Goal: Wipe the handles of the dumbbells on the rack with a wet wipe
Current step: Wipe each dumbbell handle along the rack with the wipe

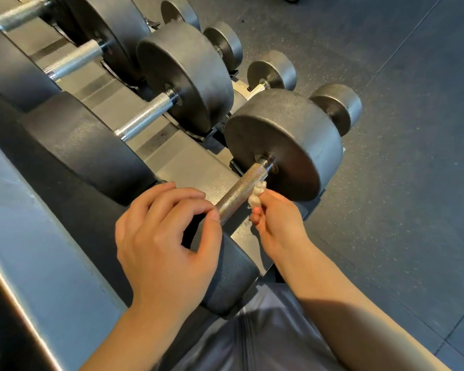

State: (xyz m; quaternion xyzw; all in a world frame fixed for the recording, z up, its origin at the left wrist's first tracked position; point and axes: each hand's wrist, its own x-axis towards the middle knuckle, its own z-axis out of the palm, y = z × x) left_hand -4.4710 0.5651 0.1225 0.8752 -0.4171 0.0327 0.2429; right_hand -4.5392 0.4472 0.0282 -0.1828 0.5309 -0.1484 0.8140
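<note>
- Right hand (273,218): fingers curled, pinching a crumpled white wet wipe (257,195) at the fingertips. The wipe is pressed against the right-hand side of the nearest dumbbell handle (241,191), close to the end where the handle meets the outer weight head.
- Left hand (164,236): fingers loosely bent, thumb tip and index fingertip close together at the near end of the same handle. The thumb tip touches or nearly touches the knurled metal; a firm grip cannot be confirmed. The hand holds no separate object.
- Nearest dumbbell: knurled steel handle running diagonally from lower left to upper right. Its outer weight head (284,143) is a dark grey round disc at the far right end. The near end of the handle is hidden behind the left hand.
- Rack (188,162): grey metal tray carrying the dumbbells in a row, with black saddles (86,145) along its left edge.
- Second dumbbell (185,76): next slot up the row, handle (145,116) bare and knurled, parallel to the first.
- Further dumbbells (73,60): continue toward the top left, handles parallel.
- Lower tier: smaller dumbbell heads (338,105) visible beyond the outer heads, on the right.
- Floor (399,183): dark speckled rubber matting to the right of the rack.
- Person: grey shorts (265,338) at the bottom edge, between the two forearms.
</note>
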